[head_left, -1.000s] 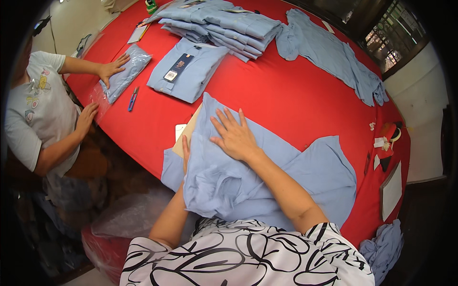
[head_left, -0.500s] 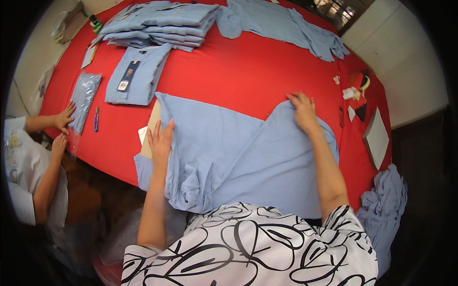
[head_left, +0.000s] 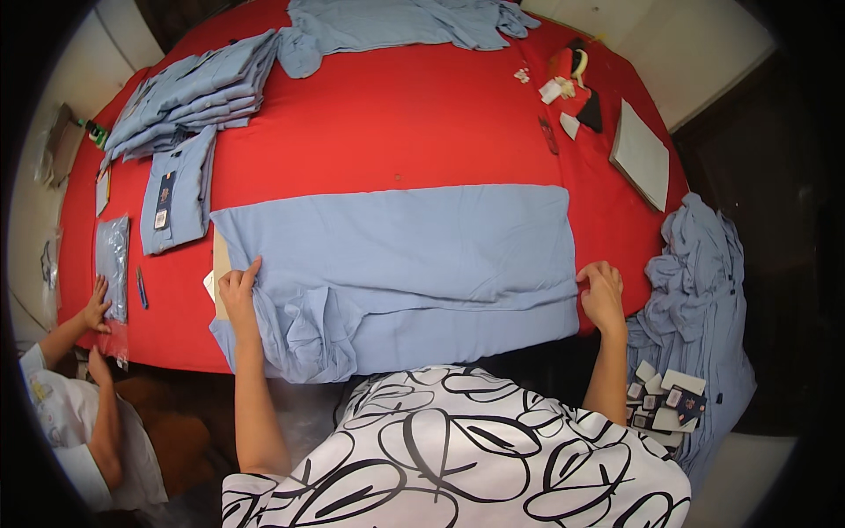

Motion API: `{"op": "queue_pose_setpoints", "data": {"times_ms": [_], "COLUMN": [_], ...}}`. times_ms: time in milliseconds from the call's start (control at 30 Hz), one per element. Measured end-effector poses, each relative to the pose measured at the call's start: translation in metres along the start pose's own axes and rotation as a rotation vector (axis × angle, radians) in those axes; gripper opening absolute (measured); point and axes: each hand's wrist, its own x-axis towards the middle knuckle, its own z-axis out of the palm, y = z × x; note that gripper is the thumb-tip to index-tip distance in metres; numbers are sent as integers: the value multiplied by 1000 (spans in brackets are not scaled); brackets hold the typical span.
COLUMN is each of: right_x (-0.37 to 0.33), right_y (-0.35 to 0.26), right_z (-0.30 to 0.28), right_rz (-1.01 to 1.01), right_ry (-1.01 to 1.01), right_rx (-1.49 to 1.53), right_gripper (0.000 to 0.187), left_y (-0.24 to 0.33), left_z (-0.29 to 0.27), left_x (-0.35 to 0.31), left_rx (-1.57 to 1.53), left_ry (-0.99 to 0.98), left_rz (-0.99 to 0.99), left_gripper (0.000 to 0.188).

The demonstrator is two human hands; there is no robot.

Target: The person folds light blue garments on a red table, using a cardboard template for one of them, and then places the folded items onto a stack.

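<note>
Below, red tabletop [head_left: 396,123] under blue fabric [head_left: 414,255]; beyond, pale walls [head_left: 695,57].

A broad, red, cloth-covered counter [head_left: 396,123] occupies the centre of the room; its edges appear curved through the wide lens. A smooth, off-white right wall [head_left: 678,53] stands beyond the counter's far right edge. A dark brown upright panel [head_left: 757,167] adjoins this wall; its material cannot be determined. A pale left wall [head_left: 110,40] meets a dark vertical panel [head_left: 187,18] at upper left. Illumination is diffuse, brightest on counter and walls. The space below the counter's near left edge is dark.
</note>
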Motion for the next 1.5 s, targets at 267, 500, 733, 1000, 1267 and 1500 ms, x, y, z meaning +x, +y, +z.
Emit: {"op": "queue_pose_setpoints", "data": {"times_ms": [267,500,733,1000,1267,1500], "right_x": [94,140,105,-79,-72,-37], "right_y": [-39,-25,-103,-350,-341,-304], "right_z": [93,109,65,35,-35,-103], "right_rz": [-28,-38,-90,-1160,-1014,-920], "right_ry": [-22,70,194,-35,-325,-1078], "right_rx": [214,-8,-141,516,729,919], "right_gripper": [57,67,55,45,24,25], "left_y": [21,-7,-15,-8,-10,-15], "left_z": [-44,-27,-16,-21,-18,-16], "left_x": [4,-16,-28,-23,-23,-22], "left_rx": [234,0,-61,-235,-239,-221], "left_ry": [-237,-203,17,96,83,91], "left_rz": [209,165,237,223,172,182], "left_gripper": [62,62,49,23,37,32]}}
